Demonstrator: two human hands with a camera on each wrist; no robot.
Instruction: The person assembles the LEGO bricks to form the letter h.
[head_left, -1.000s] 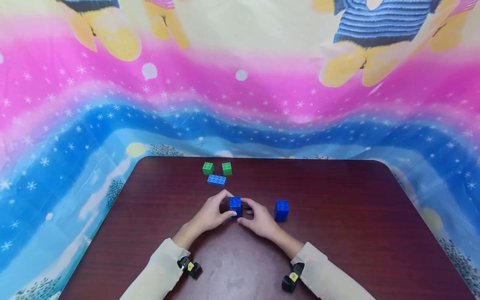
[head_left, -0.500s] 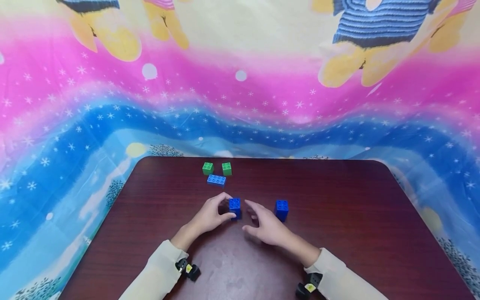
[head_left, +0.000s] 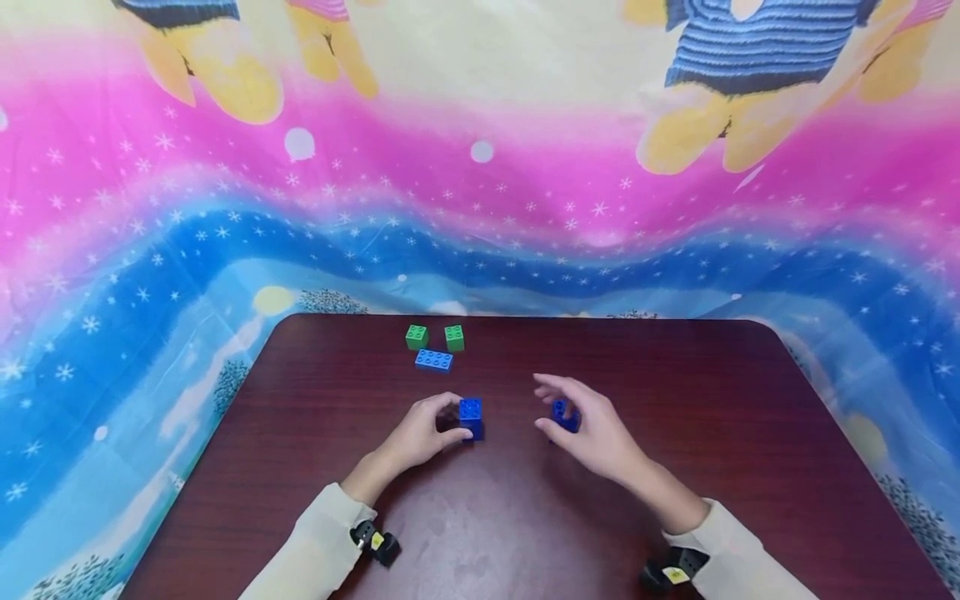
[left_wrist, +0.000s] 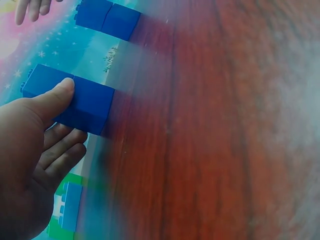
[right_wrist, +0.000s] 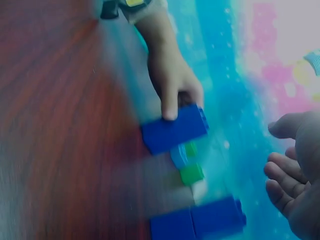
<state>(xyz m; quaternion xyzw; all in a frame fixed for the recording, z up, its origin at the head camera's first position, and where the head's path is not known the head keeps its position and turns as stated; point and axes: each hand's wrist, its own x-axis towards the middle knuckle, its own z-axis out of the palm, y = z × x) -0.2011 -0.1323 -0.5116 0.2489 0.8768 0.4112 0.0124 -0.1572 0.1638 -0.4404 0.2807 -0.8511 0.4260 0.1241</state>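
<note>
My left hand (head_left: pixel 420 433) grips a dark blue stack of two toy bricks (head_left: pixel 471 420) upright on the table. In the left wrist view the thumb lies across the near face of this stack (left_wrist: pixel 90 105), its fingers behind. My right hand (head_left: pixel 596 429) is over a second dark blue brick stack (head_left: pixel 561 417) in the head view, partly hiding it. Its thumb and fingers are spread apart. The right wrist view has this second stack (right_wrist: pixel 197 220) apart from the right hand (right_wrist: pixel 295 170), whose fingers hold nothing.
Two green bricks (head_left: pixel 417 337) sit near the table's far edge. A lighter blue, longer brick (head_left: pixel 433 360) lies just in front of them. The dark red-brown table (head_left: pixel 675 375) meets a printed cloth (head_left: pixel 525 200) at the back.
My right hand has left the first stack and moved right to the second stack, its fingers opening wider. My left hand stays at the first stack, which has barely shifted.
</note>
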